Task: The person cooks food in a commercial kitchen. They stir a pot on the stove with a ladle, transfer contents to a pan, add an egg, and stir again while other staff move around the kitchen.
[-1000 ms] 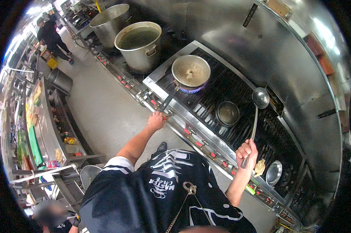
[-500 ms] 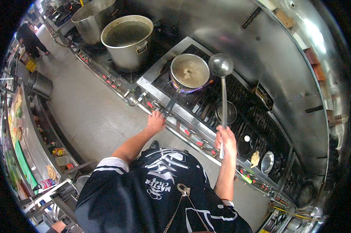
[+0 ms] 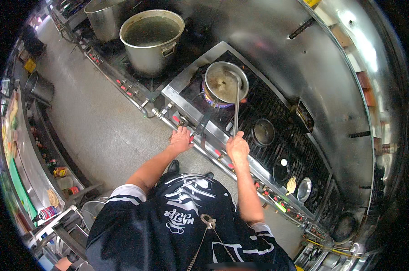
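My right hand (image 3: 237, 147) grips the lower handle of a long steel ladle (image 3: 236, 110). The ladle's bowl is in a saucepan (image 3: 207, 87), partly sunk in cloudy brownish liquid. That saucepan sits over a lit burner with blue flame, and its dark handle (image 3: 205, 122) points toward me. At the stove's front pipe rail, my left hand (image 3: 181, 139) is closed, its fingers curled over a red gas knob (image 3: 191, 139) that shows beside the thumb. The fingers partly hide what they hold.
Two large stockpots stand at the back left, the nearer one (image 3: 141, 58) full of liquid. On the grates to the right are a small empty pan (image 3: 263, 132), a dark lidded pan (image 3: 281, 170), a yellowish cloth (image 3: 291, 185) and a steel bowl (image 3: 304, 189). A prep counter (image 3: 28, 176) runs along the left.
The right hand has moved left and away from me, lowering the ladle from beside the saucepan into its liquid. My left hand stays at the rail. The view has shifted slightly.
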A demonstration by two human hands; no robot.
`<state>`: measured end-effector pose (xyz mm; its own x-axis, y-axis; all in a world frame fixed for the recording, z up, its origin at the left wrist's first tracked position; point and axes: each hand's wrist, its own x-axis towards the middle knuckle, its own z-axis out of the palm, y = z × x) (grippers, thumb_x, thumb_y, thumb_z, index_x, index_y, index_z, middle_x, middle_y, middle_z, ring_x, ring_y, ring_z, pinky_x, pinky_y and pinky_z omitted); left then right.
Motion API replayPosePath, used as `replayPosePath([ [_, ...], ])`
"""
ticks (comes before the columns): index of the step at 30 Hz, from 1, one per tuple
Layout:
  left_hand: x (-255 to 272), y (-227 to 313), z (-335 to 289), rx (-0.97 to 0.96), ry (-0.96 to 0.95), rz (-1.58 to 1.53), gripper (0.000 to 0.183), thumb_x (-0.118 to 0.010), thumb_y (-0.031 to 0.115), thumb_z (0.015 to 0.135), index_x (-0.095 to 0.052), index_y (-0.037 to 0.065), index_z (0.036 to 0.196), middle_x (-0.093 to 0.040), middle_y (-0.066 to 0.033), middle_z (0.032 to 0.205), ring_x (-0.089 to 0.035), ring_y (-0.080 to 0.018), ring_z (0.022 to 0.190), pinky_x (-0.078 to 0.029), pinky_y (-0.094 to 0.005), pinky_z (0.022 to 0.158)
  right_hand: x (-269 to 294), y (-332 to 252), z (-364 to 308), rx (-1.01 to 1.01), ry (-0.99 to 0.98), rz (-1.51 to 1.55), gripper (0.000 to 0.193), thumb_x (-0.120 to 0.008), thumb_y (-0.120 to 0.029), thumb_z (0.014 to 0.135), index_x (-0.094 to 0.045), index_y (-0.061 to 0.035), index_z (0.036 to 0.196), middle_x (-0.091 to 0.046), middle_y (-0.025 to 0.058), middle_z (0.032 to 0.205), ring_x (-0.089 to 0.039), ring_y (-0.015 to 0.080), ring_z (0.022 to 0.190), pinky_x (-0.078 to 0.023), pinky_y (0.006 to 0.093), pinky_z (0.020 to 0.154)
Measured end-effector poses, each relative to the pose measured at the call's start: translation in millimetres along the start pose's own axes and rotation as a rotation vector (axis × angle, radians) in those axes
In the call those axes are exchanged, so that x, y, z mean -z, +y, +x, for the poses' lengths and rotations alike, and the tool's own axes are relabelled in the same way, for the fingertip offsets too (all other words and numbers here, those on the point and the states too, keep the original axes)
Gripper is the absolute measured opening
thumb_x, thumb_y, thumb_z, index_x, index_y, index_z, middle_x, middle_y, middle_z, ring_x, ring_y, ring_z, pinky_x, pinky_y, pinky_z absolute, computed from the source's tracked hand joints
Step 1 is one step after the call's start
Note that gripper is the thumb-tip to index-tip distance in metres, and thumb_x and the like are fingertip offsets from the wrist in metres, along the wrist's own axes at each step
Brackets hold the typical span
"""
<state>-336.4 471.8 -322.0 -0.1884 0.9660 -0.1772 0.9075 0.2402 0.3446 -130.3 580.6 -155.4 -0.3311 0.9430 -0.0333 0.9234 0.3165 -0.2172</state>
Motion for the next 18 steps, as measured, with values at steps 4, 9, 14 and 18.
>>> replayPosePath([
  [4,-1,-2,1,-0.009,-0.006,0.013,0.069,-0.078,0.050,0.077,-0.058,0.003,0.123,-0.052,-0.0138,0.124,-0.047,-0.0320,0.123,-0.045,-0.0534,0.097,20,-8,10,-0.193,-0.164,0.471,0.028,-0.060,-0.026,0.096,-0.049,-0.0005,0.096,-0.062,0.0137,0.068,-0.062,0.0273,0.054,-0.050,0.0426,0.050],
  [9,-3,-1,4,0.014,-0.012,0.025,0.069,-0.078,0.049,0.077,-0.058,0.004,0.124,-0.052,-0.0134,0.125,-0.046,-0.0317,0.125,-0.044,-0.0542,0.098,67,-20,-9,-0.261,-0.235,0.800,0.027,-0.058,-0.026,0.099,-0.050,-0.0026,0.089,-0.052,0.0024,0.062,-0.049,0.0126,0.043,-0.041,0.0320,0.041],
  [14,-4,-2,7,0.021,-0.037,0.021,0.067,-0.077,0.049,0.077,-0.059,0.004,0.123,-0.053,-0.0134,0.125,-0.046,-0.0316,0.126,-0.044,-0.0550,0.098,85,-18,-25,-0.208,-0.154,0.569,0.028,-0.060,-0.029,0.098,-0.053,-0.0020,0.094,-0.058,0.0080,0.064,-0.057,0.0188,0.047,-0.046,0.0362,0.048],
  [18,-6,-2,11,0.028,0.006,0.035,0.065,-0.076,0.050,0.078,-0.060,0.004,0.121,-0.053,-0.0139,0.126,-0.046,-0.0321,0.124,-0.044,-0.0541,0.097,78,-10,-24,-0.119,-0.028,0.270,0.031,-0.061,-0.031,0.095,-0.056,-0.0015,0.103,-0.067,0.0223,0.077,-0.068,0.0382,0.070,-0.052,0.0489,0.068],
])
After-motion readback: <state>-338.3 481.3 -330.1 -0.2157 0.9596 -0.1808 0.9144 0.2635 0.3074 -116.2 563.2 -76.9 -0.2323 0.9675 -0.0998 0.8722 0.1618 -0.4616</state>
